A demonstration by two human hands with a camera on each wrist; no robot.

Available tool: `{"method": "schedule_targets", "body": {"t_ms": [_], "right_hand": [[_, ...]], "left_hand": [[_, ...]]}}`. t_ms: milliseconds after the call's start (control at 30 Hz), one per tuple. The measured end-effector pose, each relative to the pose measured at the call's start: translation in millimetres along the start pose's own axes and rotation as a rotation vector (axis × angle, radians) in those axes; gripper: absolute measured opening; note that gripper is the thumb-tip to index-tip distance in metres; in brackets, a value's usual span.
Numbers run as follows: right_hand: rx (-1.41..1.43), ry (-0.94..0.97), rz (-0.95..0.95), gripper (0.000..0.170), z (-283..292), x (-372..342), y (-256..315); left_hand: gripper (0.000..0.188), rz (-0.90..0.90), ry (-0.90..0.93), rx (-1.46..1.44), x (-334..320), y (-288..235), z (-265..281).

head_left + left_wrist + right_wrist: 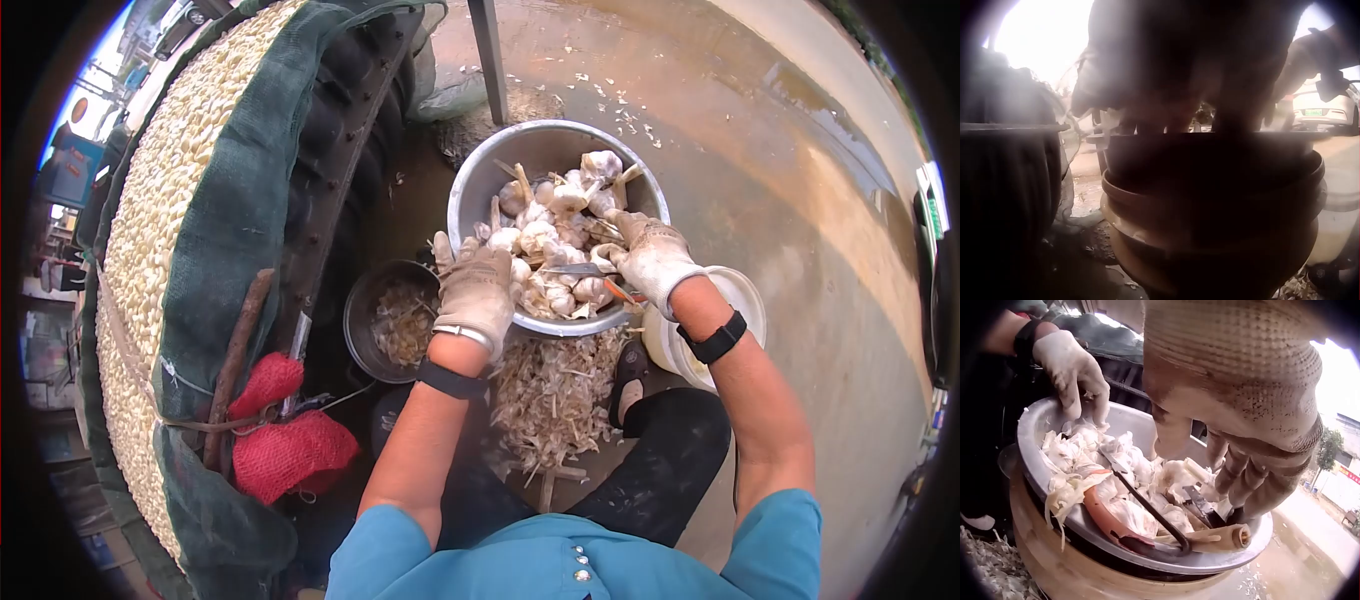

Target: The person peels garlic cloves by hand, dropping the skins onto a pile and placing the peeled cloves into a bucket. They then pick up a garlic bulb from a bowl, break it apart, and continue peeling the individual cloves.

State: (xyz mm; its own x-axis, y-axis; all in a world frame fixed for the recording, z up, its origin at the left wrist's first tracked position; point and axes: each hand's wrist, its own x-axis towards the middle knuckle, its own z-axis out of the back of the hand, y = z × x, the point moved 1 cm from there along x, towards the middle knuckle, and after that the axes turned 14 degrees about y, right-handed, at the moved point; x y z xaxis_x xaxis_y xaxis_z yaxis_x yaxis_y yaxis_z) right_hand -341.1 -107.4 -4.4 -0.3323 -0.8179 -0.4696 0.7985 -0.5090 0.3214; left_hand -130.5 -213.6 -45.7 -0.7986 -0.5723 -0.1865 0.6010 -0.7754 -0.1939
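Your gloved left hand (475, 292) reaches over the rim of the metal bowl (540, 148), fingers extended onto the garlic bulbs (540, 238); your gloved right hand (655, 258) is over their right side, fingers relaxed and pointing down. The bulbs fill the bowl, with an orange-handled tool (1107, 512) on top. A pot (358, 325) sits left, a white bucket (748, 300) right.

A red mesh bag (290, 458) sits beside a stick (239, 350), a white car (1324, 105) farther off.
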Motion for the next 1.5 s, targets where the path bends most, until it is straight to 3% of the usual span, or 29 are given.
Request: {"method": "schedule_targets", "body": {"t_ms": [33, 67, 100, 167, 333, 400, 433, 500, 633, 733, 767, 833, 867, 900, 967, 1000, 1133, 1233, 1267, 1300, 1367, 1433, 1500], "right_hand": [[0.106, 0.154, 0.002, 0.041, -3.5, -3.8, 4.9], [0.006, 0.148, 0.028, 0.043, -9.9, -5.5, 7.4], [-0.002, 0.269, 0.033, 0.044, -10.5, -9.6, 10.7], [-0.09, 0.333, 0.015, 0.043, -19.5, -6.4, 14.0], [-0.008, 0.277, 0.079, 0.043, -30.7, -0.7, 6.1], [0.013, 0.273, 0.099, 0.043, -28.6, -1.6, 8.1], [0.049, 0.295, 0.063, 0.041, -25.3, -4.2, 10.1], [0.085, 0.315, 0.027, 0.04, -20.2, -8.6, 10.4], [0.172, 0.239, -0.066, 0.037, -26.3, -10.4, -6.1], [0.876, 0.01, 0.228, 0.024, -38.3, -17.8, -8.1], [0.874, 0.003, 0.227, 0.024, -30.9, -29.8, 0.8], [1.268, 0.314, 0.096, 0.021, -18.0, -59.4, 18.3], [1.331, 0.257, 0.149, 0.022, -25.9, -65.7, 24.9], [1.286, 0.337, 0.118, 0.025, -24.5, -75.4, 29.1], [1.453, 0.363, 0.202, 0.027, -41.4, -85.5, 34.6], [1.465, 0.404, 0.193, 0.026, -44.4, -91.5, 36.8], [1.594, 0.36, 0.202, 0.023, -64.8, -115.8, 41.6], [1.512, 0.306, 0.141, 0.023, -74.9, -135.3, 50.0], [1.455, 0.325, 0.165, 0.024, -77.1, -141.9, 51.7], [1.454, 0.327, 0.166, 0.024, -80.3, -148.0, 51.8], [1.452, 0.334, 0.189, 0.026, -89.2, -161.2, 49.3], [1.473, 0.333, 0.187, 0.031, -93.9, -174.3, 42.3], [1.429, 0.446, 0.078, 0.031, -97.2, -185.2, 35.2]], "left_hand": [[0.025, -0.011, -0.041, 0.041, 1.0, -2.3, -2.1], [0.028, 0.026, 0.065, 0.005, 3.2, -5.6, 0.2], [0.028, 0.024, 0.072, 0.003, 7.9, -6.0, -4.4], [0.021, 0.09, 0.14, -0.052, 18.4, -3.0, -17.2], [0.018, 0.138, 0.247, -0.108, 24.9, -1.9, -9.4], [0.018, 0.129, 0.26, -0.394, 26.6, 2.2, -10.7], [0.018, 0.127, 0.26, -0.392, 24.9, 3.0, -5.9], [0.028, 0.011, 0.223, -0.194, 18.7, 4.5, 7.6], [0.034, -0.042, 0.076, -0.365, 2.9, 5.8, 16.0], [0.055, -0.11, 0.026, -0.687, -9.6, -2.8, 28.3], [0.055, -0.117, 0.023, -0.687, -13.1, -6.9, 29.3], [0.062, -0.258, -0.046, -0.889, -21.6, -18.4, 32.9], [0.077, -0.19, 0.13, -0.97, -28.9, -23.6, 39.6], [0.077, -0.194, 0.13, -0.969, -35.6, -27.8, 36.9], [0.081, -0.343, 0.063, -1.095, -49.2, -37.8, 29.7], [0.087, -0.313, 0.096, -1.159, -57.2, -40.1, 28.4], [0.082, -0.338, 0.232, -1.305, -82.3, -40.6, 13.6], [0.071, -0.269, 0.367, -1.809, -113.6, -56.7, 20.7], [0.064, -0.272, 0.253, -1.64, -117.7, -57.4, 12.0], [0.064, -0.271, 0.25, -1.64, -121.9, -57.9, 7.0], [0.068, -0.348, 0.26, -1.88, -133.1, -59.9, 3.1], [0.066, -0.315, 0.22, -1.891, -144.3, -60.6, 1.7], [0.059, -0.263, 0.111, -1.685, -154.7, -59.8, -3.9]]}}
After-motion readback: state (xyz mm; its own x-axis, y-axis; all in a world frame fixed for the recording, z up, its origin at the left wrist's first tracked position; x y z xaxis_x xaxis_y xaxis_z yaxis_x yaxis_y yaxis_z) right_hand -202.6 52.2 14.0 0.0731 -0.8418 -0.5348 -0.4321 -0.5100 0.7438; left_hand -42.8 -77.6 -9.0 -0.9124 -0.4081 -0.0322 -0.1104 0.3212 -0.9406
